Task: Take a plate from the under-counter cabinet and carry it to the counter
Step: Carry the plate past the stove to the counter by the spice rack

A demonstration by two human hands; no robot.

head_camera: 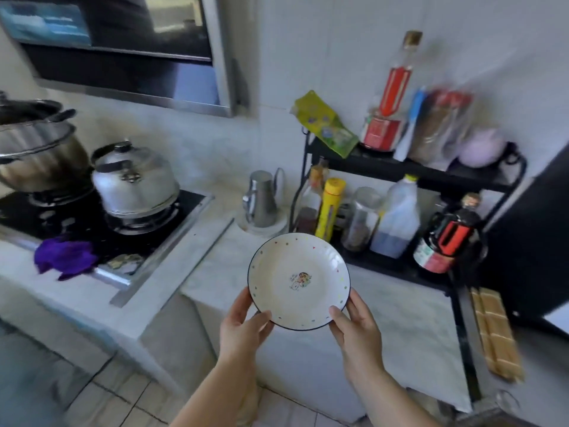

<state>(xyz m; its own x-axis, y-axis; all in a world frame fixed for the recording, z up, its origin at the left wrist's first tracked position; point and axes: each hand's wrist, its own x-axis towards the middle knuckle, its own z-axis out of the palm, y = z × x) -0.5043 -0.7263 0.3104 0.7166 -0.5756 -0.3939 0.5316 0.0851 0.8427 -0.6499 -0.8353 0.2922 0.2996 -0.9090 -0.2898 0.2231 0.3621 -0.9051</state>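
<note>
A white plate with a dark rim, small coloured dots and a cartoon print in its middle is held level above the marble counter. My left hand grips its near left edge, thumb on top. My right hand grips the near right edge the same way. The plate hovers over the counter's front part, just in front of the black rack. The under-counter cabinet is not visible.
A black two-tier rack with several bottles and jars stands at the back right. A metal oil pot sits behind the plate. To the left are a gas hob with a kettle, a large steel pot and a purple cloth.
</note>
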